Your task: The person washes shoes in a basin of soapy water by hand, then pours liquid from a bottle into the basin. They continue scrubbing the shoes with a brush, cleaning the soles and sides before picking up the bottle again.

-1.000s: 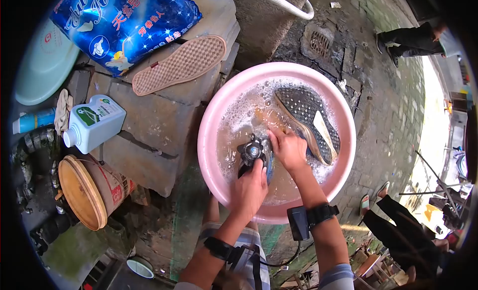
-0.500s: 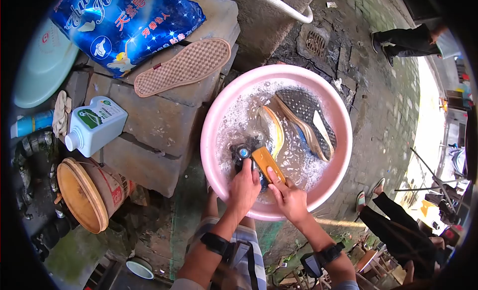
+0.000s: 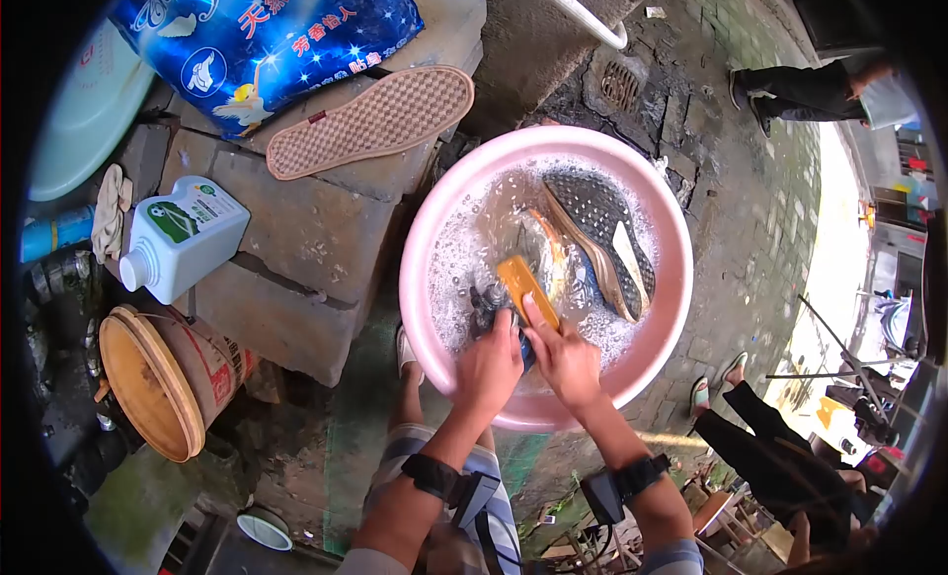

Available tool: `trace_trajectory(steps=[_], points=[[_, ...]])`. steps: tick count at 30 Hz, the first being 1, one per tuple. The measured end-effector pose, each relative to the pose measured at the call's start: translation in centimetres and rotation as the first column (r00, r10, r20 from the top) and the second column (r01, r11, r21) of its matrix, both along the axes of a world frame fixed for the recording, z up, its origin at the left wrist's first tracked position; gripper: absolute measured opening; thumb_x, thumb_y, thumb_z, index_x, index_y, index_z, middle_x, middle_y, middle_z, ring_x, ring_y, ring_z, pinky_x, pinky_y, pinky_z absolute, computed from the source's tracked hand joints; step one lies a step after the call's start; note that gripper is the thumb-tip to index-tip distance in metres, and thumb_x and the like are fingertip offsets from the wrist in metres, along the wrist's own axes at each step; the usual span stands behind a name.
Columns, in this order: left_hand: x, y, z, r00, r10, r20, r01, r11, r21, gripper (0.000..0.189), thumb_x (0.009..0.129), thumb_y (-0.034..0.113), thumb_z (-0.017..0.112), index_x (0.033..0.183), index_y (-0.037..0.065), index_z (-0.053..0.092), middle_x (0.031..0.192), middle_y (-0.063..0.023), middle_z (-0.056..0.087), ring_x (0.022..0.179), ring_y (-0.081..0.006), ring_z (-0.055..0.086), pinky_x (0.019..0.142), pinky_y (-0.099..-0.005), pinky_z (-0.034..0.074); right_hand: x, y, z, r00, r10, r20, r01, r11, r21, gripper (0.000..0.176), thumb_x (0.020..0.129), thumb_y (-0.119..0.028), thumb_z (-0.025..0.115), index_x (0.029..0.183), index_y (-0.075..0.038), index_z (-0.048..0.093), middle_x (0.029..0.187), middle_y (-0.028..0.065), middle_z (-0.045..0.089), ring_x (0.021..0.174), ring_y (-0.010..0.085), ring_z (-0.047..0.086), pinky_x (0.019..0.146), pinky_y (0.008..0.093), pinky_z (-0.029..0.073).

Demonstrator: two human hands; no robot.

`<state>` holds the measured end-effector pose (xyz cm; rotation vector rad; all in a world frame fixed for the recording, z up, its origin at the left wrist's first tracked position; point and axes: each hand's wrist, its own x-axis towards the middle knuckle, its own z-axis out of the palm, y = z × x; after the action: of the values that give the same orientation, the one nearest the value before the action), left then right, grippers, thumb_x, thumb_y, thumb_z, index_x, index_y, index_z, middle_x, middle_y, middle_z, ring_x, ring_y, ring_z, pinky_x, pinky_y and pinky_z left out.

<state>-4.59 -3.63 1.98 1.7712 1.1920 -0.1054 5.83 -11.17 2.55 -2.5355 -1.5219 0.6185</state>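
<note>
Our left hand (image 3: 489, 366) grips what looks like a dark shoe (image 3: 486, 303) in the soapy basin (image 3: 420, 241). Our right hand (image 3: 566, 363), just beside, clamps a brush (image 3: 523, 284) against it. 1 sneaker (image 3: 597, 229) lies beyond.

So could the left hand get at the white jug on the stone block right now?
Probably, but not freely: the left hand grips a dark shoe in the pink basin. The white jug lies off to its left, with only the basin rim between.

One head-worn camera looks steeply down, close over the left hand (image 3: 489, 366) and right hand (image 3: 567, 363), into a round pink plastic basin (image 3: 413, 249).
</note>
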Motion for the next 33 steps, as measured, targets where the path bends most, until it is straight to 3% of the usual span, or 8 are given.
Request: trace_trajectory(steps=[4,6,11,17,20,23,29,33], points=[[-0.5,-0.5,-0.8,1.000,-0.029,-0.002,0.029,0.996,0.078,0.016,0.086,0.017,0.048,0.097,0.009,0.041,0.066,-0.0174,0.060,0.060,-0.0380,0.059,0.051,-0.0493,0.045,-0.4,-1.1,1.1,1.000,-0.029,-0.005,0.029,1.000,0.012,0.042,0.085,-0.033,0.058,0.126,-0.032,0.050,0.071,0.0106,0.056,0.048,0.0257,0.057,0.044,0.0353,0.046],[-0.5,-0.4,-0.6,0.999,-0.052,-0.004,0.052,0.996,0.072,0.016,0.086,0.018,0.049,0.097,0.009,0.041,0.066,-0.0174,0.060,0.060,-0.0377,0.059,0.051,-0.0492,0.045,1.9,2.1,-0.1,0.992,0.063,0.110,-0.074,0.992,0.105,0.041,0.085,-0.033,0.057,0.125,-0.032,0.051,0.070,0.0083,0.055,0.048,0.0253,0.055,0.043,0.0351,0.045],[0.0,-0.8,-0.7,0.999,-0.038,0.007,0.037,0.989,0.141,0.012,0.087,0.017,0.048,0.095,0.009,0.044,0.066,-0.0171,0.059,0.059,-0.0368,0.059,0.051,-0.0490,0.045,4.7,9.1,-3.0,0.973,-0.082,0.217,0.061,0.993,0.100,0.039,0.088,-0.037,0.049,0.127,-0.033,0.047,0.072,0.0109,0.055,0.055,0.0281,0.059,0.048,0.0399,0.046],[-0.3,-0.4,-0.4,0.994,0.008,0.112,-0.021,0.993,0.116,0.015,0.088,0.019,0.046,0.096,0.007,0.042,0.066,-0.0218,0.058,0.062,-0.0417,0.057,0.054,-0.0526,0.042,1.5,2.1,-0.5,0.990,0.026,0.140,-0.026,1.000,-0.004,0.043,0.088,-0.037,0.051,0.130,-0.034,0.044,0.075,0.0119,0.056,0.052,0.0257,0.059,0.044,0.0366,0.047],[-0.3,-0.4,-0.5,0.997,0.018,0.075,-0.023,0.998,0.061,0.016,0.088,0.019,0.047,0.097,0.007,0.041,0.068,-0.0220,0.058,0.063,-0.0419,0.057,0.055,-0.0531,0.042,-0.9,-2.9,2.0,0.999,-0.029,0.032,0.029,1.000,0.013,0.046,0.083,-0.036,0.058,0.128,-0.034,0.047,0.068,0.0093,0.055,0.046,0.0225,0.057,0.041,0.0349,0.045],[-0.4,-0.5,-0.6,0.998,0.020,0.067,-0.024,0.998,0.052,0.017,0.088,0.019,0.047,0.097,0.007,0.040,0.069,-0.0218,0.058,0.064,-0.0417,0.057,0.055,-0.0531,0.042,-0.5,-4.0,1.9,0.996,0.024,0.086,-0.029,0.998,0.053,0.045,0.083,-0.035,0.058,0.127,-0.034,0.048,0.066,0.0082,0.053,0.045,0.0214,0.056,0.041,0.0341,0.045],[-0.1,-0.7,-0.6,0.991,-0.130,-0.017,0.131,0.988,0.078,0.016,0.089,0.022,0.046,0.096,0.009,0.041,0.067,-0.0200,0.058,0.062,-0.0406,0.057,0.054,-0.0524,0.042,4.4,6.2,-1.9,0.968,-0.045,0.246,0.037,0.999,0.037,0.039,0.087,-0.035,0.053,0.125,-0.033,0.050,0.074,0.0132,0.060,0.054,0.0289,0.058,0.048,0.0391,0.046],[-0.3,-1.2,-0.1,0.988,-0.152,-0.032,0.154,0.983,0.100,0.014,0.090,0.021,0.045,0.095,0.009,0.042,0.065,-0.0199,0.058,0.060,-0.0399,0.058,0.052,-0.0506,0.043,4.8,8.7,-4.0,0.957,-0.118,0.266,0.070,0.981,0.183,0.039,0.088,-0.034,0.050,0.127,-0.032,0.048,0.072,0.0157,0.059,0.056,0.0292,0.059,0.050,0.0386,0.047]])
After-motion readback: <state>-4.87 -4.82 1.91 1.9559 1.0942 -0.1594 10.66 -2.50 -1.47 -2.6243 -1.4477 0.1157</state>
